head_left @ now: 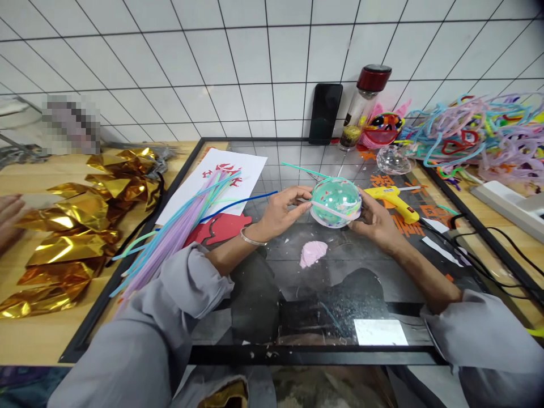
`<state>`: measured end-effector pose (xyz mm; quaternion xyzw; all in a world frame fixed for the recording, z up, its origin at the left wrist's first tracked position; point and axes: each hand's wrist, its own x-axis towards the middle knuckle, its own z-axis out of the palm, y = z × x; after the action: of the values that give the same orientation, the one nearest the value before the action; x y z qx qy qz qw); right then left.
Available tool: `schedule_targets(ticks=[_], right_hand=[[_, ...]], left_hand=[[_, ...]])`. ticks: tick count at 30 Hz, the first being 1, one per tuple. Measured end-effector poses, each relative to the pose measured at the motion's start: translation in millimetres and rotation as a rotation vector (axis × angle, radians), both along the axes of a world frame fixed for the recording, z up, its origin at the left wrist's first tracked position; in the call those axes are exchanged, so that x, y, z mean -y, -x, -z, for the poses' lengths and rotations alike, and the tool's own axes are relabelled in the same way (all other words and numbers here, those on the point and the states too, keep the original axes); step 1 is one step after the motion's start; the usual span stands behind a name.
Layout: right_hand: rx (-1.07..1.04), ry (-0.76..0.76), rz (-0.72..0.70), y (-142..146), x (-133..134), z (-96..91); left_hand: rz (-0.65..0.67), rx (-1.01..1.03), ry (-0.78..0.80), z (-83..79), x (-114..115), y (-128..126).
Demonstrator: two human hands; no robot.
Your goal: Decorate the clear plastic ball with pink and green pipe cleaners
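A clear plastic ball (338,195) with green colour and small bright specks sits between my hands, above the black glass panel. My right hand (374,224) is closed round its right side. A pale pink pipe cleaner (330,208) runs across the front of the ball. My left hand (287,207) pinches the left end of that strip against the ball's edge. Below the ball lies a lump of pale pink clay-like material (313,253). Beside my right hand rests a yellow glue gun (395,203). A teal pipe cleaner (300,168) reaches out behind the ball.
Purple and blue pipe cleaners (170,241) lie across white paper (250,167) and red cut paper (232,225). Gold foil (68,243) and another person's hand (12,212) are at left. A phone (325,113), bottle (364,105), tangled pipe cleaners (480,133) and cables (471,263) also show.
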<state>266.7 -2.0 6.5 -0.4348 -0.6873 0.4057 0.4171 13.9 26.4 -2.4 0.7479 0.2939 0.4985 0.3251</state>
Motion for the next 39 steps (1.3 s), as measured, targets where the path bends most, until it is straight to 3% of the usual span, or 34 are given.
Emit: schedule_targets(ticks=[7, 14, 18, 23, 26, 31, 39], right_hand=[[-0.085, 0.16, -0.042, 1.5, 2.1, -9.2], [-0.056, 0.155, -0.025, 1.8, 2.0, -7.7], [-0.001, -0.028, 0.027, 2.5, -0.3, 0.1], [0.216, -0.36, 0.113, 3.0, 1.0, 1.3], [0.322, -0.517, 0.154, 2.3, 1.6, 2.5], [0.396, -0.653, 0.176, 1.2, -0.5, 9.2], [0.399, -0.614, 0.157, 1.5, -2.4, 8.5]], left_hand=[[0.001, 0.181, 0.289, -0.5, 1.1, -4.4], [0.004, 0.142, 0.279, -5.3, 2.0, -4.1], [0.037, 0.097, 0.153, -4.6, 5.4, -5.8], [-0.046, -0.093, -0.28, -2.6, 5.7, -2.3], [-0.077, -0.205, -0.447, -3.2, 4.4, 1.3], [-0.093, -0.237, -0.512, -3.8, 2.9, 3.4], [-0.114, -0.222, -0.521, -4.7, 2.4, 2.6]])
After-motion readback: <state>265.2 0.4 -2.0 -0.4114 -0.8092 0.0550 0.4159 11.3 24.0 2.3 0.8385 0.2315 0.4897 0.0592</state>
